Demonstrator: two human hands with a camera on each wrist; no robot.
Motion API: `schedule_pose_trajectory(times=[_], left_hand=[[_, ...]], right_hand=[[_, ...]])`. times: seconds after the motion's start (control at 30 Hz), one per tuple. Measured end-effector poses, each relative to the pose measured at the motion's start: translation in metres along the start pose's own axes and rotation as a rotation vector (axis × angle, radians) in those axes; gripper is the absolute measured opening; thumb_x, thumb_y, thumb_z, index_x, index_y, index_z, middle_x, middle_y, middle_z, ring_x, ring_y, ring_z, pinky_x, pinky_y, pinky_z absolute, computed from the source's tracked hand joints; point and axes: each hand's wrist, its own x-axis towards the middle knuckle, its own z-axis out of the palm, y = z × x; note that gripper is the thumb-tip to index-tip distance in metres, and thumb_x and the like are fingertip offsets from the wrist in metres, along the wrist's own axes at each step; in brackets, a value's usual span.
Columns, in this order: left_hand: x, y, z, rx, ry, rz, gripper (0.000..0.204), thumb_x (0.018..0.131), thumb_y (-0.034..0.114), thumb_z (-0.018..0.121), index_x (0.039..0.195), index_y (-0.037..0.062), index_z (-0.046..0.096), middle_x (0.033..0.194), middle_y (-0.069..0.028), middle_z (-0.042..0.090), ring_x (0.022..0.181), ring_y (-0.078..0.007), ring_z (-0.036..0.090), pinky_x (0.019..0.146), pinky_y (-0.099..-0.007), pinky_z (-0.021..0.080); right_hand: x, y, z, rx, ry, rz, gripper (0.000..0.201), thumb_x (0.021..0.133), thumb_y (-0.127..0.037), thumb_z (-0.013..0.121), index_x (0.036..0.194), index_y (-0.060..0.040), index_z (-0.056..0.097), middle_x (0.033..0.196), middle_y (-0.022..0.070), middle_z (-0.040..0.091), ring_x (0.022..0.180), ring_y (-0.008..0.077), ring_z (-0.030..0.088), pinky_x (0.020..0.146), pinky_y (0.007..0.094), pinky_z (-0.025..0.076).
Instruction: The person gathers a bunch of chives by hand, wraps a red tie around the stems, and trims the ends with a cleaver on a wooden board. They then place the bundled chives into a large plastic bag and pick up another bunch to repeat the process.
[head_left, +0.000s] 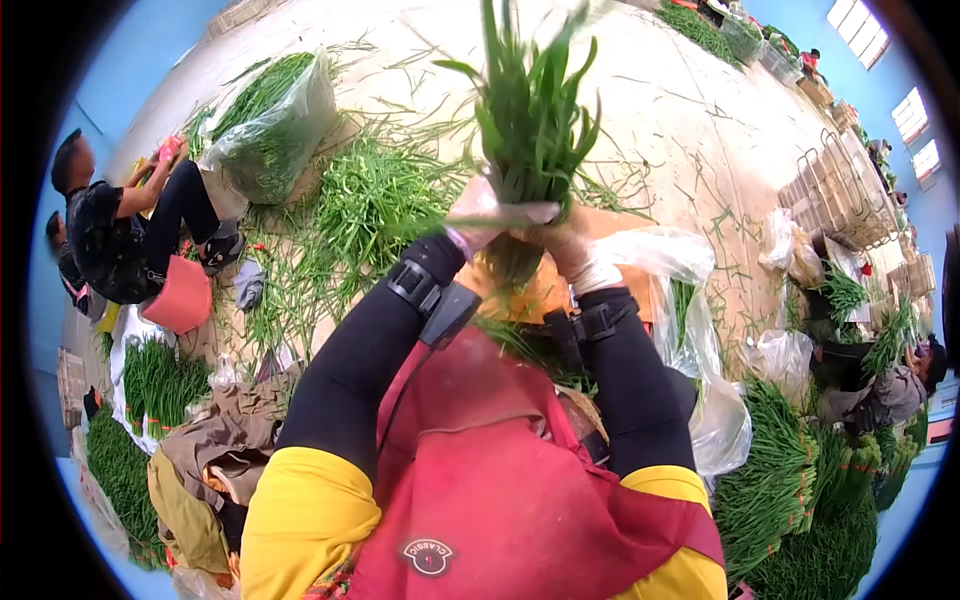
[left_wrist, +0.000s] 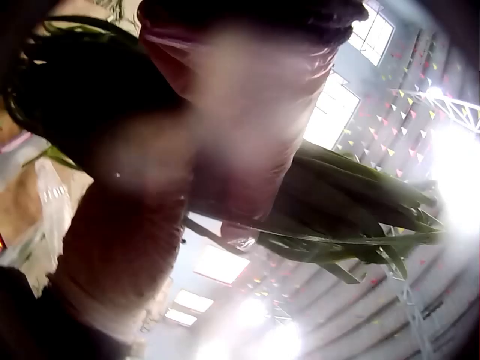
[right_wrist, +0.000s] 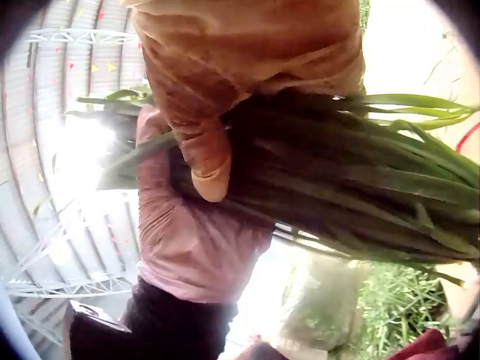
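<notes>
Between our two gloved hands, raised in front of our chest, stands a bunch of green chives (head_left: 530,110), its leaves fanning upward and its lower stems gripped at the base. Our left hand (head_left: 487,215) curls its fingers round the stems from the left, and our right hand (head_left: 572,245) wraps round them from the right, the two hands touching; from the right wrist we see the right thumb (right_wrist: 208,161) pressed across the dark green stalks. Beneath the hands lies an orange sheet (head_left: 540,290) beside a clear plastic bag (head_left: 700,330). On the floor (head_left: 680,110) to the left spreads a loose heap of chives (head_left: 375,195), and behind it a filled plastic bag (head_left: 275,125). Farther left, a person in black (head_left: 130,230) crouches by a pink tub (head_left: 180,298). Bundled chives (head_left: 790,480) are stacked at our right.
</notes>
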Motion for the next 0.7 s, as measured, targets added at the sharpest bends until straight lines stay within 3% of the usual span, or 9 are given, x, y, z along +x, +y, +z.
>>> schedule_pose_trajectory(times=[0.1, 0.17, 0.23, 0.27, 0.43, 0.5, 0.57, 0.63, 0.7], left_hand=[[-0.001, -0.005, -0.014, -0.030, -0.007, -0.025, 0.058, 0.069, 0.013, 0.079, 0.119, 0.0017, 0.051, 0.109, -0.0060, 0.060, 0.098, -0.0158, 0.056, 0.088, -0.0300, 0.046], [-0.004, -0.008, -0.021, -0.078, 0.019, -0.012, 0.056, 0.070, 0.013, 0.078, 0.119, 0.0018, 0.052, 0.108, -0.0060, 0.061, 0.097, -0.0152, 0.057, 0.088, -0.0295, 0.046], [-0.006, -0.002, -0.025, -0.200, 0.090, -0.076, 0.053, 0.071, 0.013, 0.076, 0.117, 0.0019, 0.054, 0.108, -0.0057, 0.061, 0.097, -0.0143, 0.057, 0.085, -0.0289, 0.047], [-0.003, -0.006, -0.022, -0.278, 0.108, 0.061, 0.049, 0.072, 0.015, 0.076, 0.114, 0.0016, 0.056, 0.106, -0.0050, 0.062, 0.093, -0.0133, 0.059, 0.081, -0.0277, 0.049], [-0.001, -0.005, -0.018, -0.260, 0.125, 0.015, 0.046, 0.071, 0.015, 0.077, 0.110, 0.0005, 0.059, 0.099, -0.0038, 0.064, 0.086, -0.0117, 0.060, 0.076, -0.0259, 0.049], [0.002, 0.005, -0.026, -0.008, 0.016, -0.193, 0.047, 0.071, 0.015, 0.078, 0.111, -0.0005, 0.059, 0.101, -0.0040, 0.064, 0.086, -0.0116, 0.060, 0.076, -0.0256, 0.049], [0.004, 0.013, -0.028, 0.002, -0.020, -0.186, 0.047, 0.072, 0.016, 0.077, 0.113, 0.0007, 0.059, 0.105, -0.0047, 0.064, 0.091, -0.0122, 0.060, 0.080, -0.0275, 0.049], [0.005, 0.022, -0.026, 0.142, 0.025, -0.243, 0.044, 0.073, 0.014, 0.077, 0.112, 0.0031, 0.061, 0.107, -0.0054, 0.063, 0.099, -0.0130, 0.057, 0.088, -0.0298, 0.046], [0.003, 0.023, -0.019, -0.003, 0.033, -0.185, 0.038, 0.072, 0.008, 0.077, 0.107, 0.0043, 0.064, 0.097, -0.0027, 0.066, 0.090, -0.0109, 0.060, 0.081, -0.0291, 0.048]], right_hand=[[-0.001, -0.001, 0.005, 0.136, 0.002, 0.050, 0.052, 0.069, 0.003, 0.073, 0.117, -0.0040, 0.054, 0.104, 0.0022, 0.061, 0.095, 0.0136, 0.056, 0.083, 0.0288, 0.047], [0.002, -0.016, 0.008, 0.093, 0.004, 0.153, 0.061, 0.069, 0.001, 0.073, 0.124, -0.0029, 0.046, 0.108, 0.0092, 0.061, 0.096, 0.0182, 0.058, 0.084, 0.0292, 0.048], [0.005, -0.020, 0.010, 0.094, 0.018, 0.103, 0.055, 0.071, 0.003, 0.069, 0.122, -0.0022, 0.048, 0.110, 0.0091, 0.060, 0.097, 0.0179, 0.058, 0.083, 0.0291, 0.048], [0.004, -0.029, 0.012, 0.129, 0.018, 0.065, 0.046, 0.073, 0.000, 0.069, 0.116, -0.0036, 0.053, 0.103, 0.0053, 0.061, 0.091, 0.0150, 0.057, 0.081, 0.0275, 0.047], [0.003, -0.032, 0.013, 0.312, 0.008, 0.009, 0.029, 0.076, -0.005, 0.067, 0.104, -0.0035, 0.062, 0.093, 0.0012, 0.063, 0.083, 0.0120, 0.057, 0.077, 0.0260, 0.046], [0.005, -0.023, 0.008, 0.191, 0.019, -0.003, 0.026, 0.076, -0.005, 0.064, 0.102, -0.0031, 0.063, 0.092, 0.0010, 0.063, 0.083, 0.0116, 0.057, 0.077, 0.0259, 0.046], [0.009, -0.015, 0.003, -0.042, 0.048, -0.009, 0.023, 0.078, -0.005, 0.060, 0.100, -0.0022, 0.063, 0.091, 0.0006, 0.064, 0.082, 0.0109, 0.057, 0.076, 0.0256, 0.046], [0.008, -0.014, 0.004, -0.031, 0.028, -0.047, 0.021, 0.079, -0.006, 0.059, 0.099, -0.0018, 0.064, 0.090, 0.0014, 0.064, 0.083, 0.0104, 0.058, 0.076, 0.0264, 0.046], [0.010, -0.008, 0.009, 0.166, 0.049, -0.033, 0.022, 0.083, -0.011, 0.059, 0.102, -0.0009, 0.062, 0.096, 0.0051, 0.064, 0.088, 0.0134, 0.059, 0.079, 0.0278, 0.047]])
